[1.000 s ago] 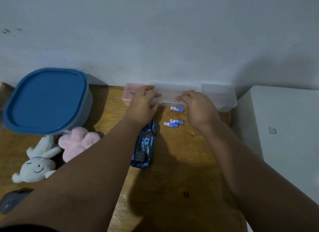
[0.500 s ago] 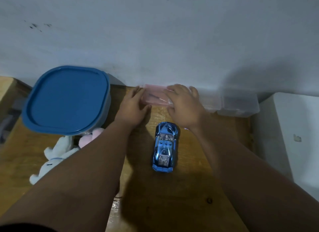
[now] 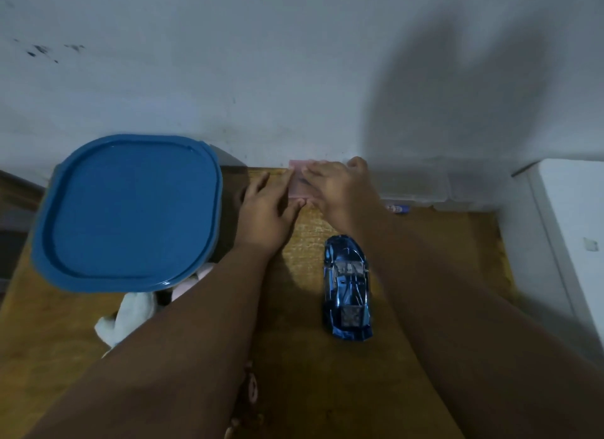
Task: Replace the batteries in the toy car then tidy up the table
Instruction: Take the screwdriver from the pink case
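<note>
Site: a wooden tabletop point(image 3: 441, 275) butted against a plain grey wall point(image 3: 294, 62), dim light, some blur.

Rear left corner: a blue-lidded container point(image 3: 130, 210), lid on. It overhangs a white plush toy point(image 3: 130, 314) and a pink plush toy point(image 3: 186, 283) near the left edge. Neither is in use.

Rear edge, centre: the left hand point(image 3: 264, 216) lies with fingers fairly straight. Its fingertips and thumb touch the left and front sides of a pink case point(image 3: 295, 190) and close round nothing. Judgement: it braces the case so it cannot slide.

The right hand point(image 3: 340, 190) covers the case from above, fingers across the lid, thumb towards the wall. Whether it clamps the case or only presses on it cannot be told. Judgement: the person is opening or closing the case, probably as battery storage.

Centre of the tabletop: the toy car point(image 3: 348, 288) rests between the forearms, apart from both hands, nose towards the wall. It is parked within reach for the battery work.

Rear edge, right of the hands: one battery point(image 3: 397, 208) lies loose, just in front of a clear box point(image 3: 418, 183) set against the wall. Whether box and case are joined cannot be told.

Right edge: a white cabinet point(image 3: 572, 226) adjoins the tabletop.
</note>
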